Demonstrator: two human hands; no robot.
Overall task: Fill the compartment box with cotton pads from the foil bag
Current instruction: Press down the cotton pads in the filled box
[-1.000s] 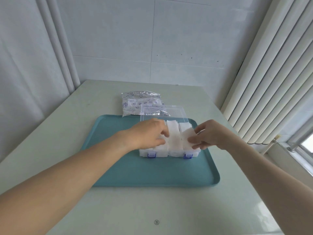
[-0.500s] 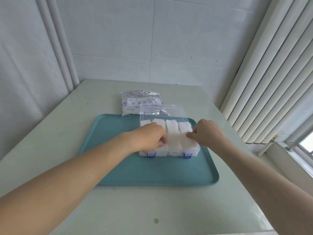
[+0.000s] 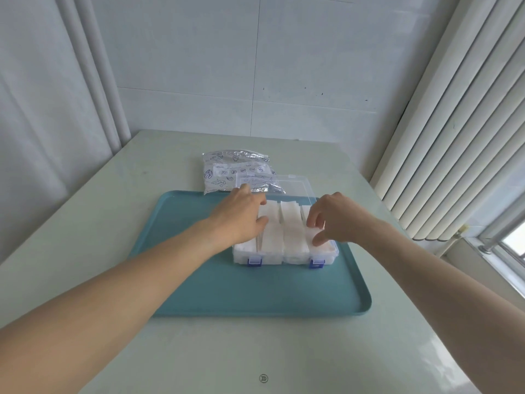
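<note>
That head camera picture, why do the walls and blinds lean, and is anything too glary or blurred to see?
Head view: the wide-angle lens bends the vertical blinds and stretches the forearms near the edges; soft daylight comes from the window at right, with faint sheen on the table and foil bag; the white cotton pads wash out against the clear compartment box, so single pads are hard to separate.

A single head-worn wide-angle view looks forward and down from close above the near edge of the pale table [image 3: 284, 351], taking in both outstretched forearms, the teal tray [image 3: 227, 294] at centre and the tiled wall [image 3: 255, 66] beyond.
</note>
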